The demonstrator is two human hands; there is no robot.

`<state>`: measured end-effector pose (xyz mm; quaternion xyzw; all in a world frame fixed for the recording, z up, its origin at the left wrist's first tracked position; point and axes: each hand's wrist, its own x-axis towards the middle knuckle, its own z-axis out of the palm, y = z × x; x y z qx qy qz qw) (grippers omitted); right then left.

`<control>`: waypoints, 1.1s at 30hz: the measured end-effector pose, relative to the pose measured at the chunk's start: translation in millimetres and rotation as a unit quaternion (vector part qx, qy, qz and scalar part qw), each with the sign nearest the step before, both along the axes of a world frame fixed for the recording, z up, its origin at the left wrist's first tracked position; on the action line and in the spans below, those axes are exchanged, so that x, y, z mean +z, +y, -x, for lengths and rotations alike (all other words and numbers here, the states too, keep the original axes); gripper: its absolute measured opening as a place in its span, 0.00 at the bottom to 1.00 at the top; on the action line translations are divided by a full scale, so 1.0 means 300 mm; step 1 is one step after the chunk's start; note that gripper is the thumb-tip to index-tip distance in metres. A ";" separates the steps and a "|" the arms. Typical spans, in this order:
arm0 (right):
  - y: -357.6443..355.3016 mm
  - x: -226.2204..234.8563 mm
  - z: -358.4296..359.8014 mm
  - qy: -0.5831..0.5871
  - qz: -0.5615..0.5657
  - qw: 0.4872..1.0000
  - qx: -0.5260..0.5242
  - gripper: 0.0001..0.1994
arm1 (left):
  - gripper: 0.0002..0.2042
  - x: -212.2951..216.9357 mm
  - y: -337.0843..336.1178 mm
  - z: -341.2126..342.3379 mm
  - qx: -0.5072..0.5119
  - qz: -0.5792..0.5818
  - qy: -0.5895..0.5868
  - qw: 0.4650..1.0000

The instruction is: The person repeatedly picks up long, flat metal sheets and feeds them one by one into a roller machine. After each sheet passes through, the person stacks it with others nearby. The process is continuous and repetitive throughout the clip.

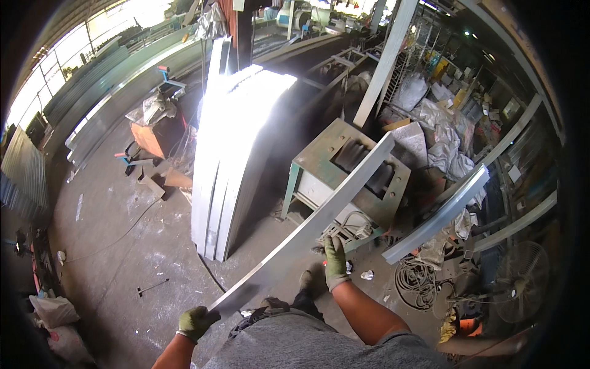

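A long grey metal bar (301, 237) slants from near my waist up to a greenish machine with dark rollers (335, 141), lying across its top. My left hand (196, 322), in a green work glove, is closed around the bar's near end. My right hand (335, 261), gloved alike, is raised beside the bar's lower edge, fingers stretched upward and thumb apart. Whether its fingertips touch the bar, I cannot tell. Behind the bar, to the left of the machine, stands a stack of long pale metal profiles (230, 160), glaring in bright light.
Another metal profile (439, 212) slants at the right, above a coiled cable (415, 286) and near a standing fan (522, 283). Crumpled sacks (448, 147) pile up behind. A orange-brown box (147, 138) stands at left, and a thin rod (153, 287) lies on the dusty floor.
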<state>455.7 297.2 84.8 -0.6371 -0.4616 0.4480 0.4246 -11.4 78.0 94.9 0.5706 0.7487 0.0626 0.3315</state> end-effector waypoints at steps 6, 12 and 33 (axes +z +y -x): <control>-0.012 0.129 0.087 0.490 0.041 0.870 0.030 0.40 | 0.13 -0.011 0.141 0.026 -0.089 -0.429 0.063 0.897; 0.005 0.149 0.098 0.498 0.070 0.864 -0.011 0.33 | 0.17 -0.079 0.218 0.080 -0.087 -0.504 0.156 0.845; 0.105 0.593 0.008 -0.026 -0.223 0.974 -0.027 0.15 | 0.31 0.360 0.559 -0.278 -0.107 -0.589 0.002 0.801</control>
